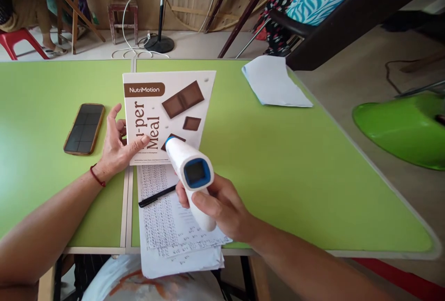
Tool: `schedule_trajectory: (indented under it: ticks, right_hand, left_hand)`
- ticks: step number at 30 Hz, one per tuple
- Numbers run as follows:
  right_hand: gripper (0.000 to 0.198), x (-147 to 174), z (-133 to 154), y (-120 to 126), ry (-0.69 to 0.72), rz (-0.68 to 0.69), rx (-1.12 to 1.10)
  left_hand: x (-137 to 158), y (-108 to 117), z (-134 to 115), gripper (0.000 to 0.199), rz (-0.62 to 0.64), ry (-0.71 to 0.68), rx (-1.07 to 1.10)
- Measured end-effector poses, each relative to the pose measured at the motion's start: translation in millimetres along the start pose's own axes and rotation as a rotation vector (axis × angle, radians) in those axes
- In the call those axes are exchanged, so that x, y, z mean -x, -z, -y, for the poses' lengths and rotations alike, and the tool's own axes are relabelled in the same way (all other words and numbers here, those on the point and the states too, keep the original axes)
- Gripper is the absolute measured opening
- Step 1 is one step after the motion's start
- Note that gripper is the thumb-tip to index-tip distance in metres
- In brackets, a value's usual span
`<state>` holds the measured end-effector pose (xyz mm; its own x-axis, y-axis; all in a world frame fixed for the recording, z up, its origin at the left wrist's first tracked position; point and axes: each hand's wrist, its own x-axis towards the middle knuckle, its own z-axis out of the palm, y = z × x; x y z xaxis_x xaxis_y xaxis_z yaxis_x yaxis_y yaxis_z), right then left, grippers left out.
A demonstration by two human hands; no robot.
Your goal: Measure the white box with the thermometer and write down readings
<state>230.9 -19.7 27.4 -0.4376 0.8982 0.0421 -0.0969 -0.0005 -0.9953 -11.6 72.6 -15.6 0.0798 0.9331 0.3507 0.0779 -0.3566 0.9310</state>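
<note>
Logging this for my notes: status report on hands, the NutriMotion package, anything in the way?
Left hand holding NutriMotion package. Right hand gripping white thermometer, front end toward package. Nothing visible between them; black pen on papers.

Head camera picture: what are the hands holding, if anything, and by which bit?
The right hand holds a white gun-shaped device by its handle. The left hand holds a NutriMotion package by its lower left edge, thumb on the front.

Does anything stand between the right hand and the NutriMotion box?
Yes: the white thermometer, which the right hand itself grips, aimed toward the NutriMotion box. Nothing else visible stands between them.
</note>
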Motion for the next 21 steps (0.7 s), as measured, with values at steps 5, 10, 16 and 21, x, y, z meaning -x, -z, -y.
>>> schedule_trajectory:
  ticks: [5,10,16,21]
  right_hand:
    - [0.03,-4,-9,-5,-0.033,-0.084,-0.025]
    - [0.029,-5,-11,-8,-0.015,-0.081,0.058]
    - [0.038,-9,-12,-7,-0.072,-0.018,-0.005]
    - [0.042,-10,-14,-8,-0.066,0.001,-0.043]
  left_hand:
    - [-1,0,3,0.095,-0.003,-0.008,-0.013]
    - [-1,1,4,0.098,0.006,0.015,-0.016]
    - [-2,3,3,0.097,0.022,0.03,0.023]
    - [-2,4,0,0.096,0.027,0.037,0.013]
